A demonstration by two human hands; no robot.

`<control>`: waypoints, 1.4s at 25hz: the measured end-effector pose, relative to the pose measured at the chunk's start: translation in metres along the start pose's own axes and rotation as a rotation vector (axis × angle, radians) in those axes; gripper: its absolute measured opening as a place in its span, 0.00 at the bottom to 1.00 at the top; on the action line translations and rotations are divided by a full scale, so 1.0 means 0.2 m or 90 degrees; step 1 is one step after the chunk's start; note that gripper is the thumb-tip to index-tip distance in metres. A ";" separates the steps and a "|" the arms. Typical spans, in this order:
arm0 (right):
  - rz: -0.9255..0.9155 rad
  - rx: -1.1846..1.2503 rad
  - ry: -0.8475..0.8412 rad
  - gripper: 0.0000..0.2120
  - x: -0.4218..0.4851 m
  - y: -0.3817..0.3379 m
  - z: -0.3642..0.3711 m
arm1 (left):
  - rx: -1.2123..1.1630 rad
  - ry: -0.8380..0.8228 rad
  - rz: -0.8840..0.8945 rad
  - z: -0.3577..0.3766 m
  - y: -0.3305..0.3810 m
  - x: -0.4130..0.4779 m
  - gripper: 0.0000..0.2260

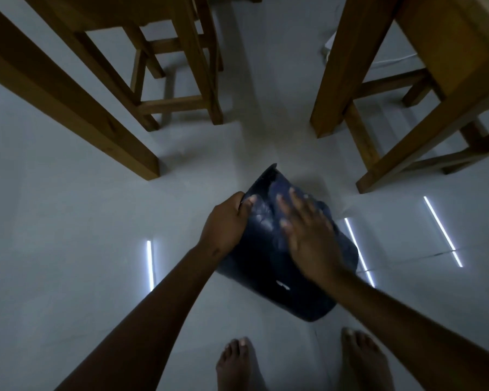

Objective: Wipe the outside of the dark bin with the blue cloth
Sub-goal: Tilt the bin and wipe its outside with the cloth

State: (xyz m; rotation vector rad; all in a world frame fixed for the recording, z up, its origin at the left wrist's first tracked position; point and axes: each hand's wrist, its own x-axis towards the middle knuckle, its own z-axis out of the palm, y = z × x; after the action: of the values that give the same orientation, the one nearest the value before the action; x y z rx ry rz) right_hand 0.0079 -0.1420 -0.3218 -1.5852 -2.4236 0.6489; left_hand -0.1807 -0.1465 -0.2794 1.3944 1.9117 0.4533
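The dark bin (pixel 271 275) lies tipped on its side on the pale floor, its rim pointing away from me. My left hand (pixel 226 224) grips the rim at the bin's upper left edge. The blue cloth (pixel 263 210) is spread, crumpled, over the bin's upward-facing side near the rim. My right hand (pixel 308 235) lies flat on the cloth with fingers spread, pressing it against the bin's outside. Part of the cloth is hidden under that hand.
Wooden table legs and a stool (pixel 178 80) stand to the far left, and more wooden furniture legs (pixel 347 80) to the far right, with a floor gap between. My bare feet (pixel 237 365) are just below the bin. A white cable (pixel 390 60) lies far right.
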 end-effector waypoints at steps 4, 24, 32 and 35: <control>0.171 0.027 0.025 0.27 -0.07 -0.02 0.01 | 0.049 0.008 -0.012 0.01 -0.02 -0.02 0.19; 0.059 0.090 -0.023 0.26 0.09 0.14 -0.01 | 0.064 0.041 -0.007 -0.02 -0.03 -0.02 0.17; 0.045 0.124 -0.069 0.26 -0.02 -0.03 0.02 | 0.073 0.033 0.003 -0.02 -0.02 0.02 0.18; 0.158 0.235 -0.052 0.26 0.04 0.13 -0.01 | 0.084 0.048 -0.013 -0.02 -0.03 -0.02 0.19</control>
State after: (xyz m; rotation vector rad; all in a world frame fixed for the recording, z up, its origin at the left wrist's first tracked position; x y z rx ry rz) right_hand 0.0270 -0.1252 -0.3323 -1.7336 -2.0157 1.1486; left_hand -0.1871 -0.1513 -0.2802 1.4589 2.0471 0.3796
